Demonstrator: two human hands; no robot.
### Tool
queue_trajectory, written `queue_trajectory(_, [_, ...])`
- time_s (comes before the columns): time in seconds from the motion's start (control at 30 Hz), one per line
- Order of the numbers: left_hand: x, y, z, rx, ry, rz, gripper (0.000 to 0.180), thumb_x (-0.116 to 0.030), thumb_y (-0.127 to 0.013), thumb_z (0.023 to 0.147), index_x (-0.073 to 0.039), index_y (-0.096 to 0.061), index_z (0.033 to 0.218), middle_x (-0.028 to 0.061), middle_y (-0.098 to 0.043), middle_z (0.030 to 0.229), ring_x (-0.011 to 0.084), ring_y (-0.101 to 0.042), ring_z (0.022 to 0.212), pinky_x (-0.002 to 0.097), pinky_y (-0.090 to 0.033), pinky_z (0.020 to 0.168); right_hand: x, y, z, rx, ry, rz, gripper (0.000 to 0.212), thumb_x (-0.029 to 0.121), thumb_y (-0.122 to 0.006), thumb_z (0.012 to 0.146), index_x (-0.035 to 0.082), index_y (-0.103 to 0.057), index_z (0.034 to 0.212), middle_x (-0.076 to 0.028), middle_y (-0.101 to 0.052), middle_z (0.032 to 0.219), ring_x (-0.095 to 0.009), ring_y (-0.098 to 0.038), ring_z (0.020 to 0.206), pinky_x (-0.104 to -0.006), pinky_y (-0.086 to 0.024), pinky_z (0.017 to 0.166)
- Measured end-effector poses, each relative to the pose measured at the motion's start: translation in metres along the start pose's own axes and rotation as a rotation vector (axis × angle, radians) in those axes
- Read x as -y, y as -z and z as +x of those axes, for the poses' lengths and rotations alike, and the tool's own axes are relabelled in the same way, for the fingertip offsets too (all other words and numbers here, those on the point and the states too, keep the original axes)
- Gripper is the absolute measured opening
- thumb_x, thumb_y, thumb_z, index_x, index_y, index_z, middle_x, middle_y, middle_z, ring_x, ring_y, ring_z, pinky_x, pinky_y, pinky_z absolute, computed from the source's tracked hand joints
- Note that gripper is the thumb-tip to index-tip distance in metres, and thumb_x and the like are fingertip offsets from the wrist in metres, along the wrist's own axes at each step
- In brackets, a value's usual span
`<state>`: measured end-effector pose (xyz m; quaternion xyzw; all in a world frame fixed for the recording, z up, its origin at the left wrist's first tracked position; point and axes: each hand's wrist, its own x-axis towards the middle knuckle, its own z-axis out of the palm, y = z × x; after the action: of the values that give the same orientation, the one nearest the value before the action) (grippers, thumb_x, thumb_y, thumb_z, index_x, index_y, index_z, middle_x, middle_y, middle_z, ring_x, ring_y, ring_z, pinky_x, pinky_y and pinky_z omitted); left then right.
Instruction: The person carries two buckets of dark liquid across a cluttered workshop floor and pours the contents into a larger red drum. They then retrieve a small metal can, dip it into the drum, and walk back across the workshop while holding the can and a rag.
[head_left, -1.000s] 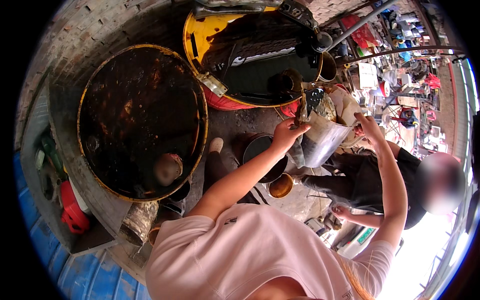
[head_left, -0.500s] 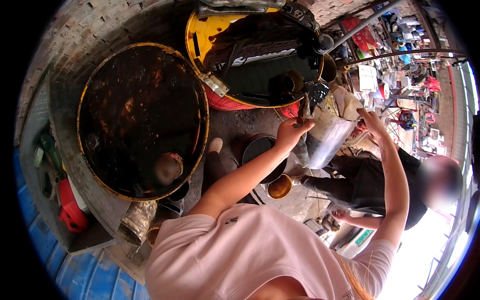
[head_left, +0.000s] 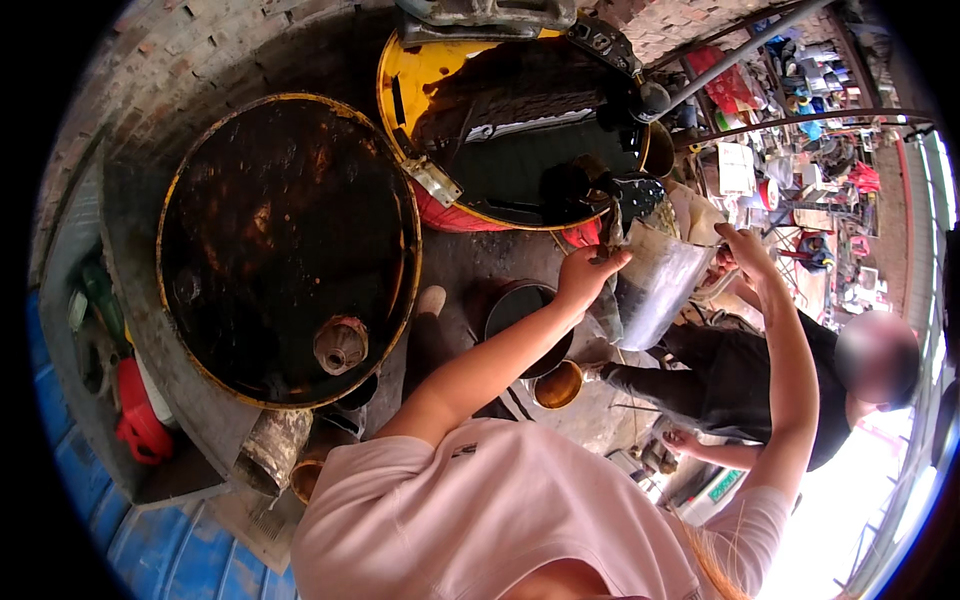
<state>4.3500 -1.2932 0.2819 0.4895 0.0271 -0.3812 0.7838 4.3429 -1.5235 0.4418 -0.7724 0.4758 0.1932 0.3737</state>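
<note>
Between my hands is a tilted silver-grey, bucket-like container (head_left: 660,285), its upper end toward the yellow drum. Pale, stained sheet-like material (head_left: 692,212) and something dark and wet show at that end; I cannot make out what they are. My left hand (head_left: 588,275) pinches the container's left edge, thumb on the near side. At its right edge, my right hand (head_left: 746,252) has its fingers closed. A yellow-rimmed drum (head_left: 400,110) with dark, glossy liquid lies just beyond. Another person's reddish hand seems to be beside my right hand, partly hidden.
At left stands a large drum (head_left: 165,260) of dark liquid, with a dirty round object (head_left: 341,345) in it. A dark bucket (head_left: 525,325) and a brown-stained pot (head_left: 557,385) sit on the floor below my left arm. A person in dark clothes (head_left: 735,385) is close at right.
The view has shifted slightly, so the drums and container appear a little lower. Both my hands keep their hold on the container.
</note>
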Motion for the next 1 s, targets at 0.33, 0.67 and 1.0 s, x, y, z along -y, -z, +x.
queue_trajectory(0.33, [-0.011,0.000,-0.001,-0.003,0.047,-0.014,0.037,-0.033,-0.069,0.070,-0.001,-0.061,0.087,0.0027,-0.061,0.080,0.0096,-0.052,0.074,0.0257,-0.039,0.067,0.008,0.001,-0.001,-0.015,-0.027,-0.018,0.032,0.028,-0.047,0.083,0.000,-0.048,0.067,-0.006,-0.045,0.049,-0.015,-0.044,0.041,-0.0296,-0.039,0.042])
queue_trajectory(0.67, [-0.008,-0.002,-0.004,0.016,0.054,-0.096,0.037,-0.033,-0.068,0.072,-0.001,-0.061,0.087,0.0024,-0.061,0.080,0.0091,-0.052,0.074,0.0250,-0.039,0.068,0.012,0.001,-0.006,-0.033,0.033,-0.084,0.038,0.034,-0.045,0.084,0.003,-0.051,0.062,-0.004,-0.046,0.048,-0.013,-0.043,0.040,-0.0285,-0.038,0.042])
queue_trajectory(1.0, [-0.007,-0.005,-0.009,0.032,0.088,-0.141,0.040,-0.035,-0.068,0.071,-0.001,-0.061,0.090,0.0032,-0.062,0.084,0.0095,-0.053,0.077,0.0251,-0.039,0.070,0.019,0.002,-0.015,-0.011,0.026,-0.125,0.038,0.032,-0.044,0.084,0.004,-0.050,0.060,-0.003,-0.045,0.047,-0.013,-0.042,0.039,-0.0290,-0.039,0.041])
